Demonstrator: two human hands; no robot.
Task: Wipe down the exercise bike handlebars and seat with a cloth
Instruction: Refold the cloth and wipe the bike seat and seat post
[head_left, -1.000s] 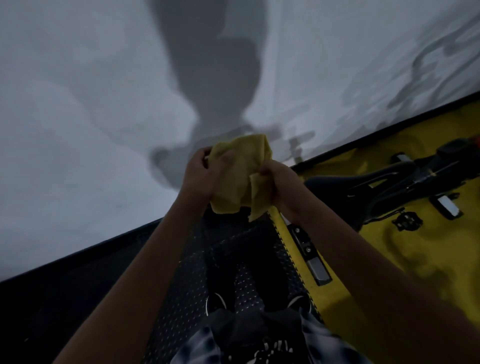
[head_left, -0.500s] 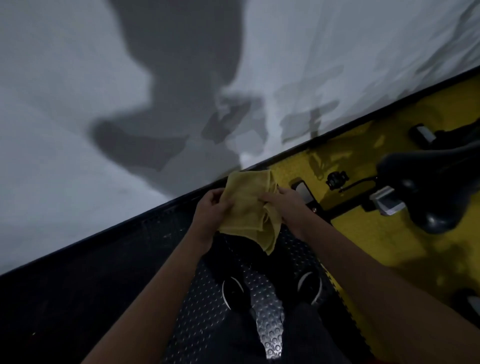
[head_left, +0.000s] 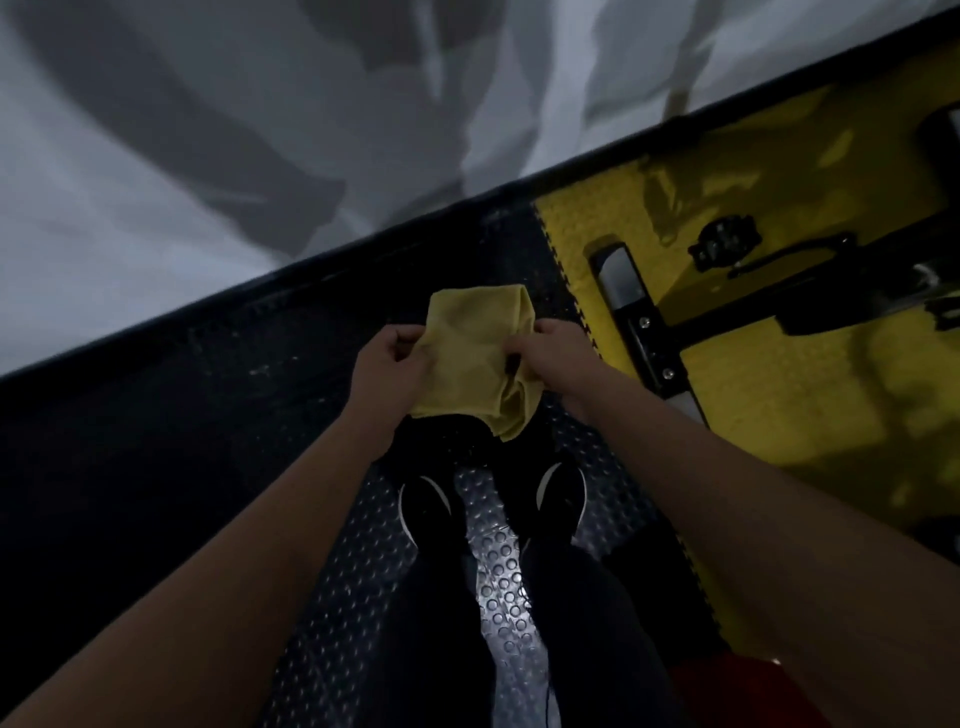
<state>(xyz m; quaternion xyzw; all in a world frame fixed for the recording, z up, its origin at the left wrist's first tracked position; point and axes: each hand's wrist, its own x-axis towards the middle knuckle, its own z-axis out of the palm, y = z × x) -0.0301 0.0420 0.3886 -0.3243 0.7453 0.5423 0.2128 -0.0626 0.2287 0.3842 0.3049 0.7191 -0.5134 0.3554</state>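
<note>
The scene is dim and grainy. Broad soft shadows fall across the pale wall (head_left: 208, 156). Light glints off the studded floor (head_left: 498, 613) between the shoes. Wide-angle distortion bends the edges, and details look soft and slightly blurred.

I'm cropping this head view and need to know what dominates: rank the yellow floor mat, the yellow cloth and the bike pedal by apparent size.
1. Yellow floor mat, by far the largest, though cut off by the frame.
2. Yellow cloth, nearer the camera, so it looks bigger than it is.
3. Bike pedal, smallest.

Dim light, white wall (head_left: 156, 156), studded black floor (head_left: 156, 441)
</note>
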